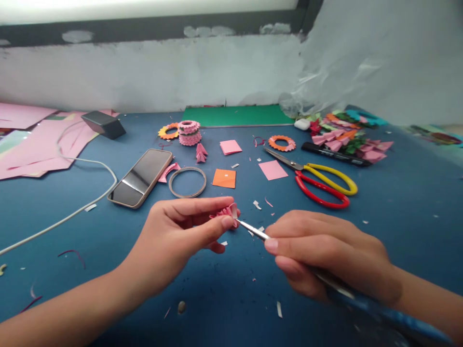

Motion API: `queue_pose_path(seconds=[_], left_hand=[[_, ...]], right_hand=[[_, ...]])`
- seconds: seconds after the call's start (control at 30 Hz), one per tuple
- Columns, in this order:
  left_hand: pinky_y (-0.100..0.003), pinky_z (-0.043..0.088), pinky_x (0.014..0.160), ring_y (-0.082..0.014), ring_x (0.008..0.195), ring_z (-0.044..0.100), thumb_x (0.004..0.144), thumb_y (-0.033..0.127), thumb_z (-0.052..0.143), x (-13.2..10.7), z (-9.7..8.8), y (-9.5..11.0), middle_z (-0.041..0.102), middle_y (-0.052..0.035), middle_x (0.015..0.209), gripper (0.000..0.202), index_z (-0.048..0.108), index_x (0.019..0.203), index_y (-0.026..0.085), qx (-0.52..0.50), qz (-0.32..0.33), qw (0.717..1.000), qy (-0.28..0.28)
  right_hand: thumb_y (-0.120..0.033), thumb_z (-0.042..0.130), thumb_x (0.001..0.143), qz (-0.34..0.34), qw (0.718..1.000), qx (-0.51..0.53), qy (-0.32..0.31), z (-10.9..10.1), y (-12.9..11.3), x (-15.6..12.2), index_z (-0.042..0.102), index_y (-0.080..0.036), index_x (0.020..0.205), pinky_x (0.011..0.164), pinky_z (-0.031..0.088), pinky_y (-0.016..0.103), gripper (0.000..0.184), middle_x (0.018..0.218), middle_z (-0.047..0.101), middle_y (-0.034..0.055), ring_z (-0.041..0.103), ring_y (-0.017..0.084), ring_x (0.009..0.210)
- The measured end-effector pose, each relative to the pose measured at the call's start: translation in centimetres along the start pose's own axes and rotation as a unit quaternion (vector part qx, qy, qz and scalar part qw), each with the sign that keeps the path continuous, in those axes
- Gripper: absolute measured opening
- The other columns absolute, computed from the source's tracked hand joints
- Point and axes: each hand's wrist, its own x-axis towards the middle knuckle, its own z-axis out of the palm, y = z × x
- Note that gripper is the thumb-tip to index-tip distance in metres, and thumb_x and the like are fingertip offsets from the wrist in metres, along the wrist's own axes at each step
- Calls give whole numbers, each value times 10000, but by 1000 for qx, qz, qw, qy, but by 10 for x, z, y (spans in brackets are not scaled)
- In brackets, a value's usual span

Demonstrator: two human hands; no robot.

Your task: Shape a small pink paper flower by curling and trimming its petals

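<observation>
My left hand (184,231) pinches a small folded pink paper piece (227,212) between thumb and fingers, just above the blue table (65,212). My right hand (325,255) is closed round a thin metal tool (253,230) with a blue handle, and its tip touches the pink piece. Both hands hover near the table's front middle.
A phone (141,177), a ring (187,182), orange (224,178) and pink paper squares (273,169), red and yellow scissors (321,180), a black marker (334,154), folded paper pieces (347,137), pink paper wheels (189,132), a white cable (72,212) and paper scraps lie around.
</observation>
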Motion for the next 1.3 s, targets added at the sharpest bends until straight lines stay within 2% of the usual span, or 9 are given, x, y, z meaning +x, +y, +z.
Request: queue_pose_path(seconds=[0.43, 0.63, 0.97, 1.3], left_hand=[[-107, 547, 474, -110, 653, 672, 688, 208, 768, 1, 1, 0, 743, 9, 743, 166, 757, 842, 270, -2, 2, 1000, 3], [-104, 549, 480, -97, 636, 663, 686, 207, 770, 1, 0, 0, 742, 16, 746, 173, 756, 844, 275, 1, 6, 1000, -2], [-138, 558, 460, -146, 668, 691, 673, 215, 774, 1, 1, 1, 747, -13, 738, 165, 759, 834, 252, 15, 11, 1000, 15], [-106, 550, 478, -107, 657, 674, 694, 216, 764, 0, 0, 0, 747, 19, 755, 164, 754, 842, 285, 8, 10, 1000, -2]], right_hand=[[-49, 563, 815, 5, 1000, -4, 4, 1, 1, 3, 585, -145, 837, 647, 558, 176, 100, 711, 670, 34, 638, 97, 659], [-100, 539, 841, -46, 996, -18, 79, 11, 8, -1, 584, -143, 819, 617, 543, 123, 66, 680, 650, 9, 624, 69, 599], [-111, 531, 851, -35, 996, -16, 85, 12, 9, -1, 580, -158, 813, 611, 545, 119, 78, 681, 654, 4, 626, 65, 603], [-89, 534, 838, -33, 996, -19, 82, 10, 7, -2, 583, -151, 839, 609, 549, 127, 79, 687, 645, 2, 622, 70, 603]])
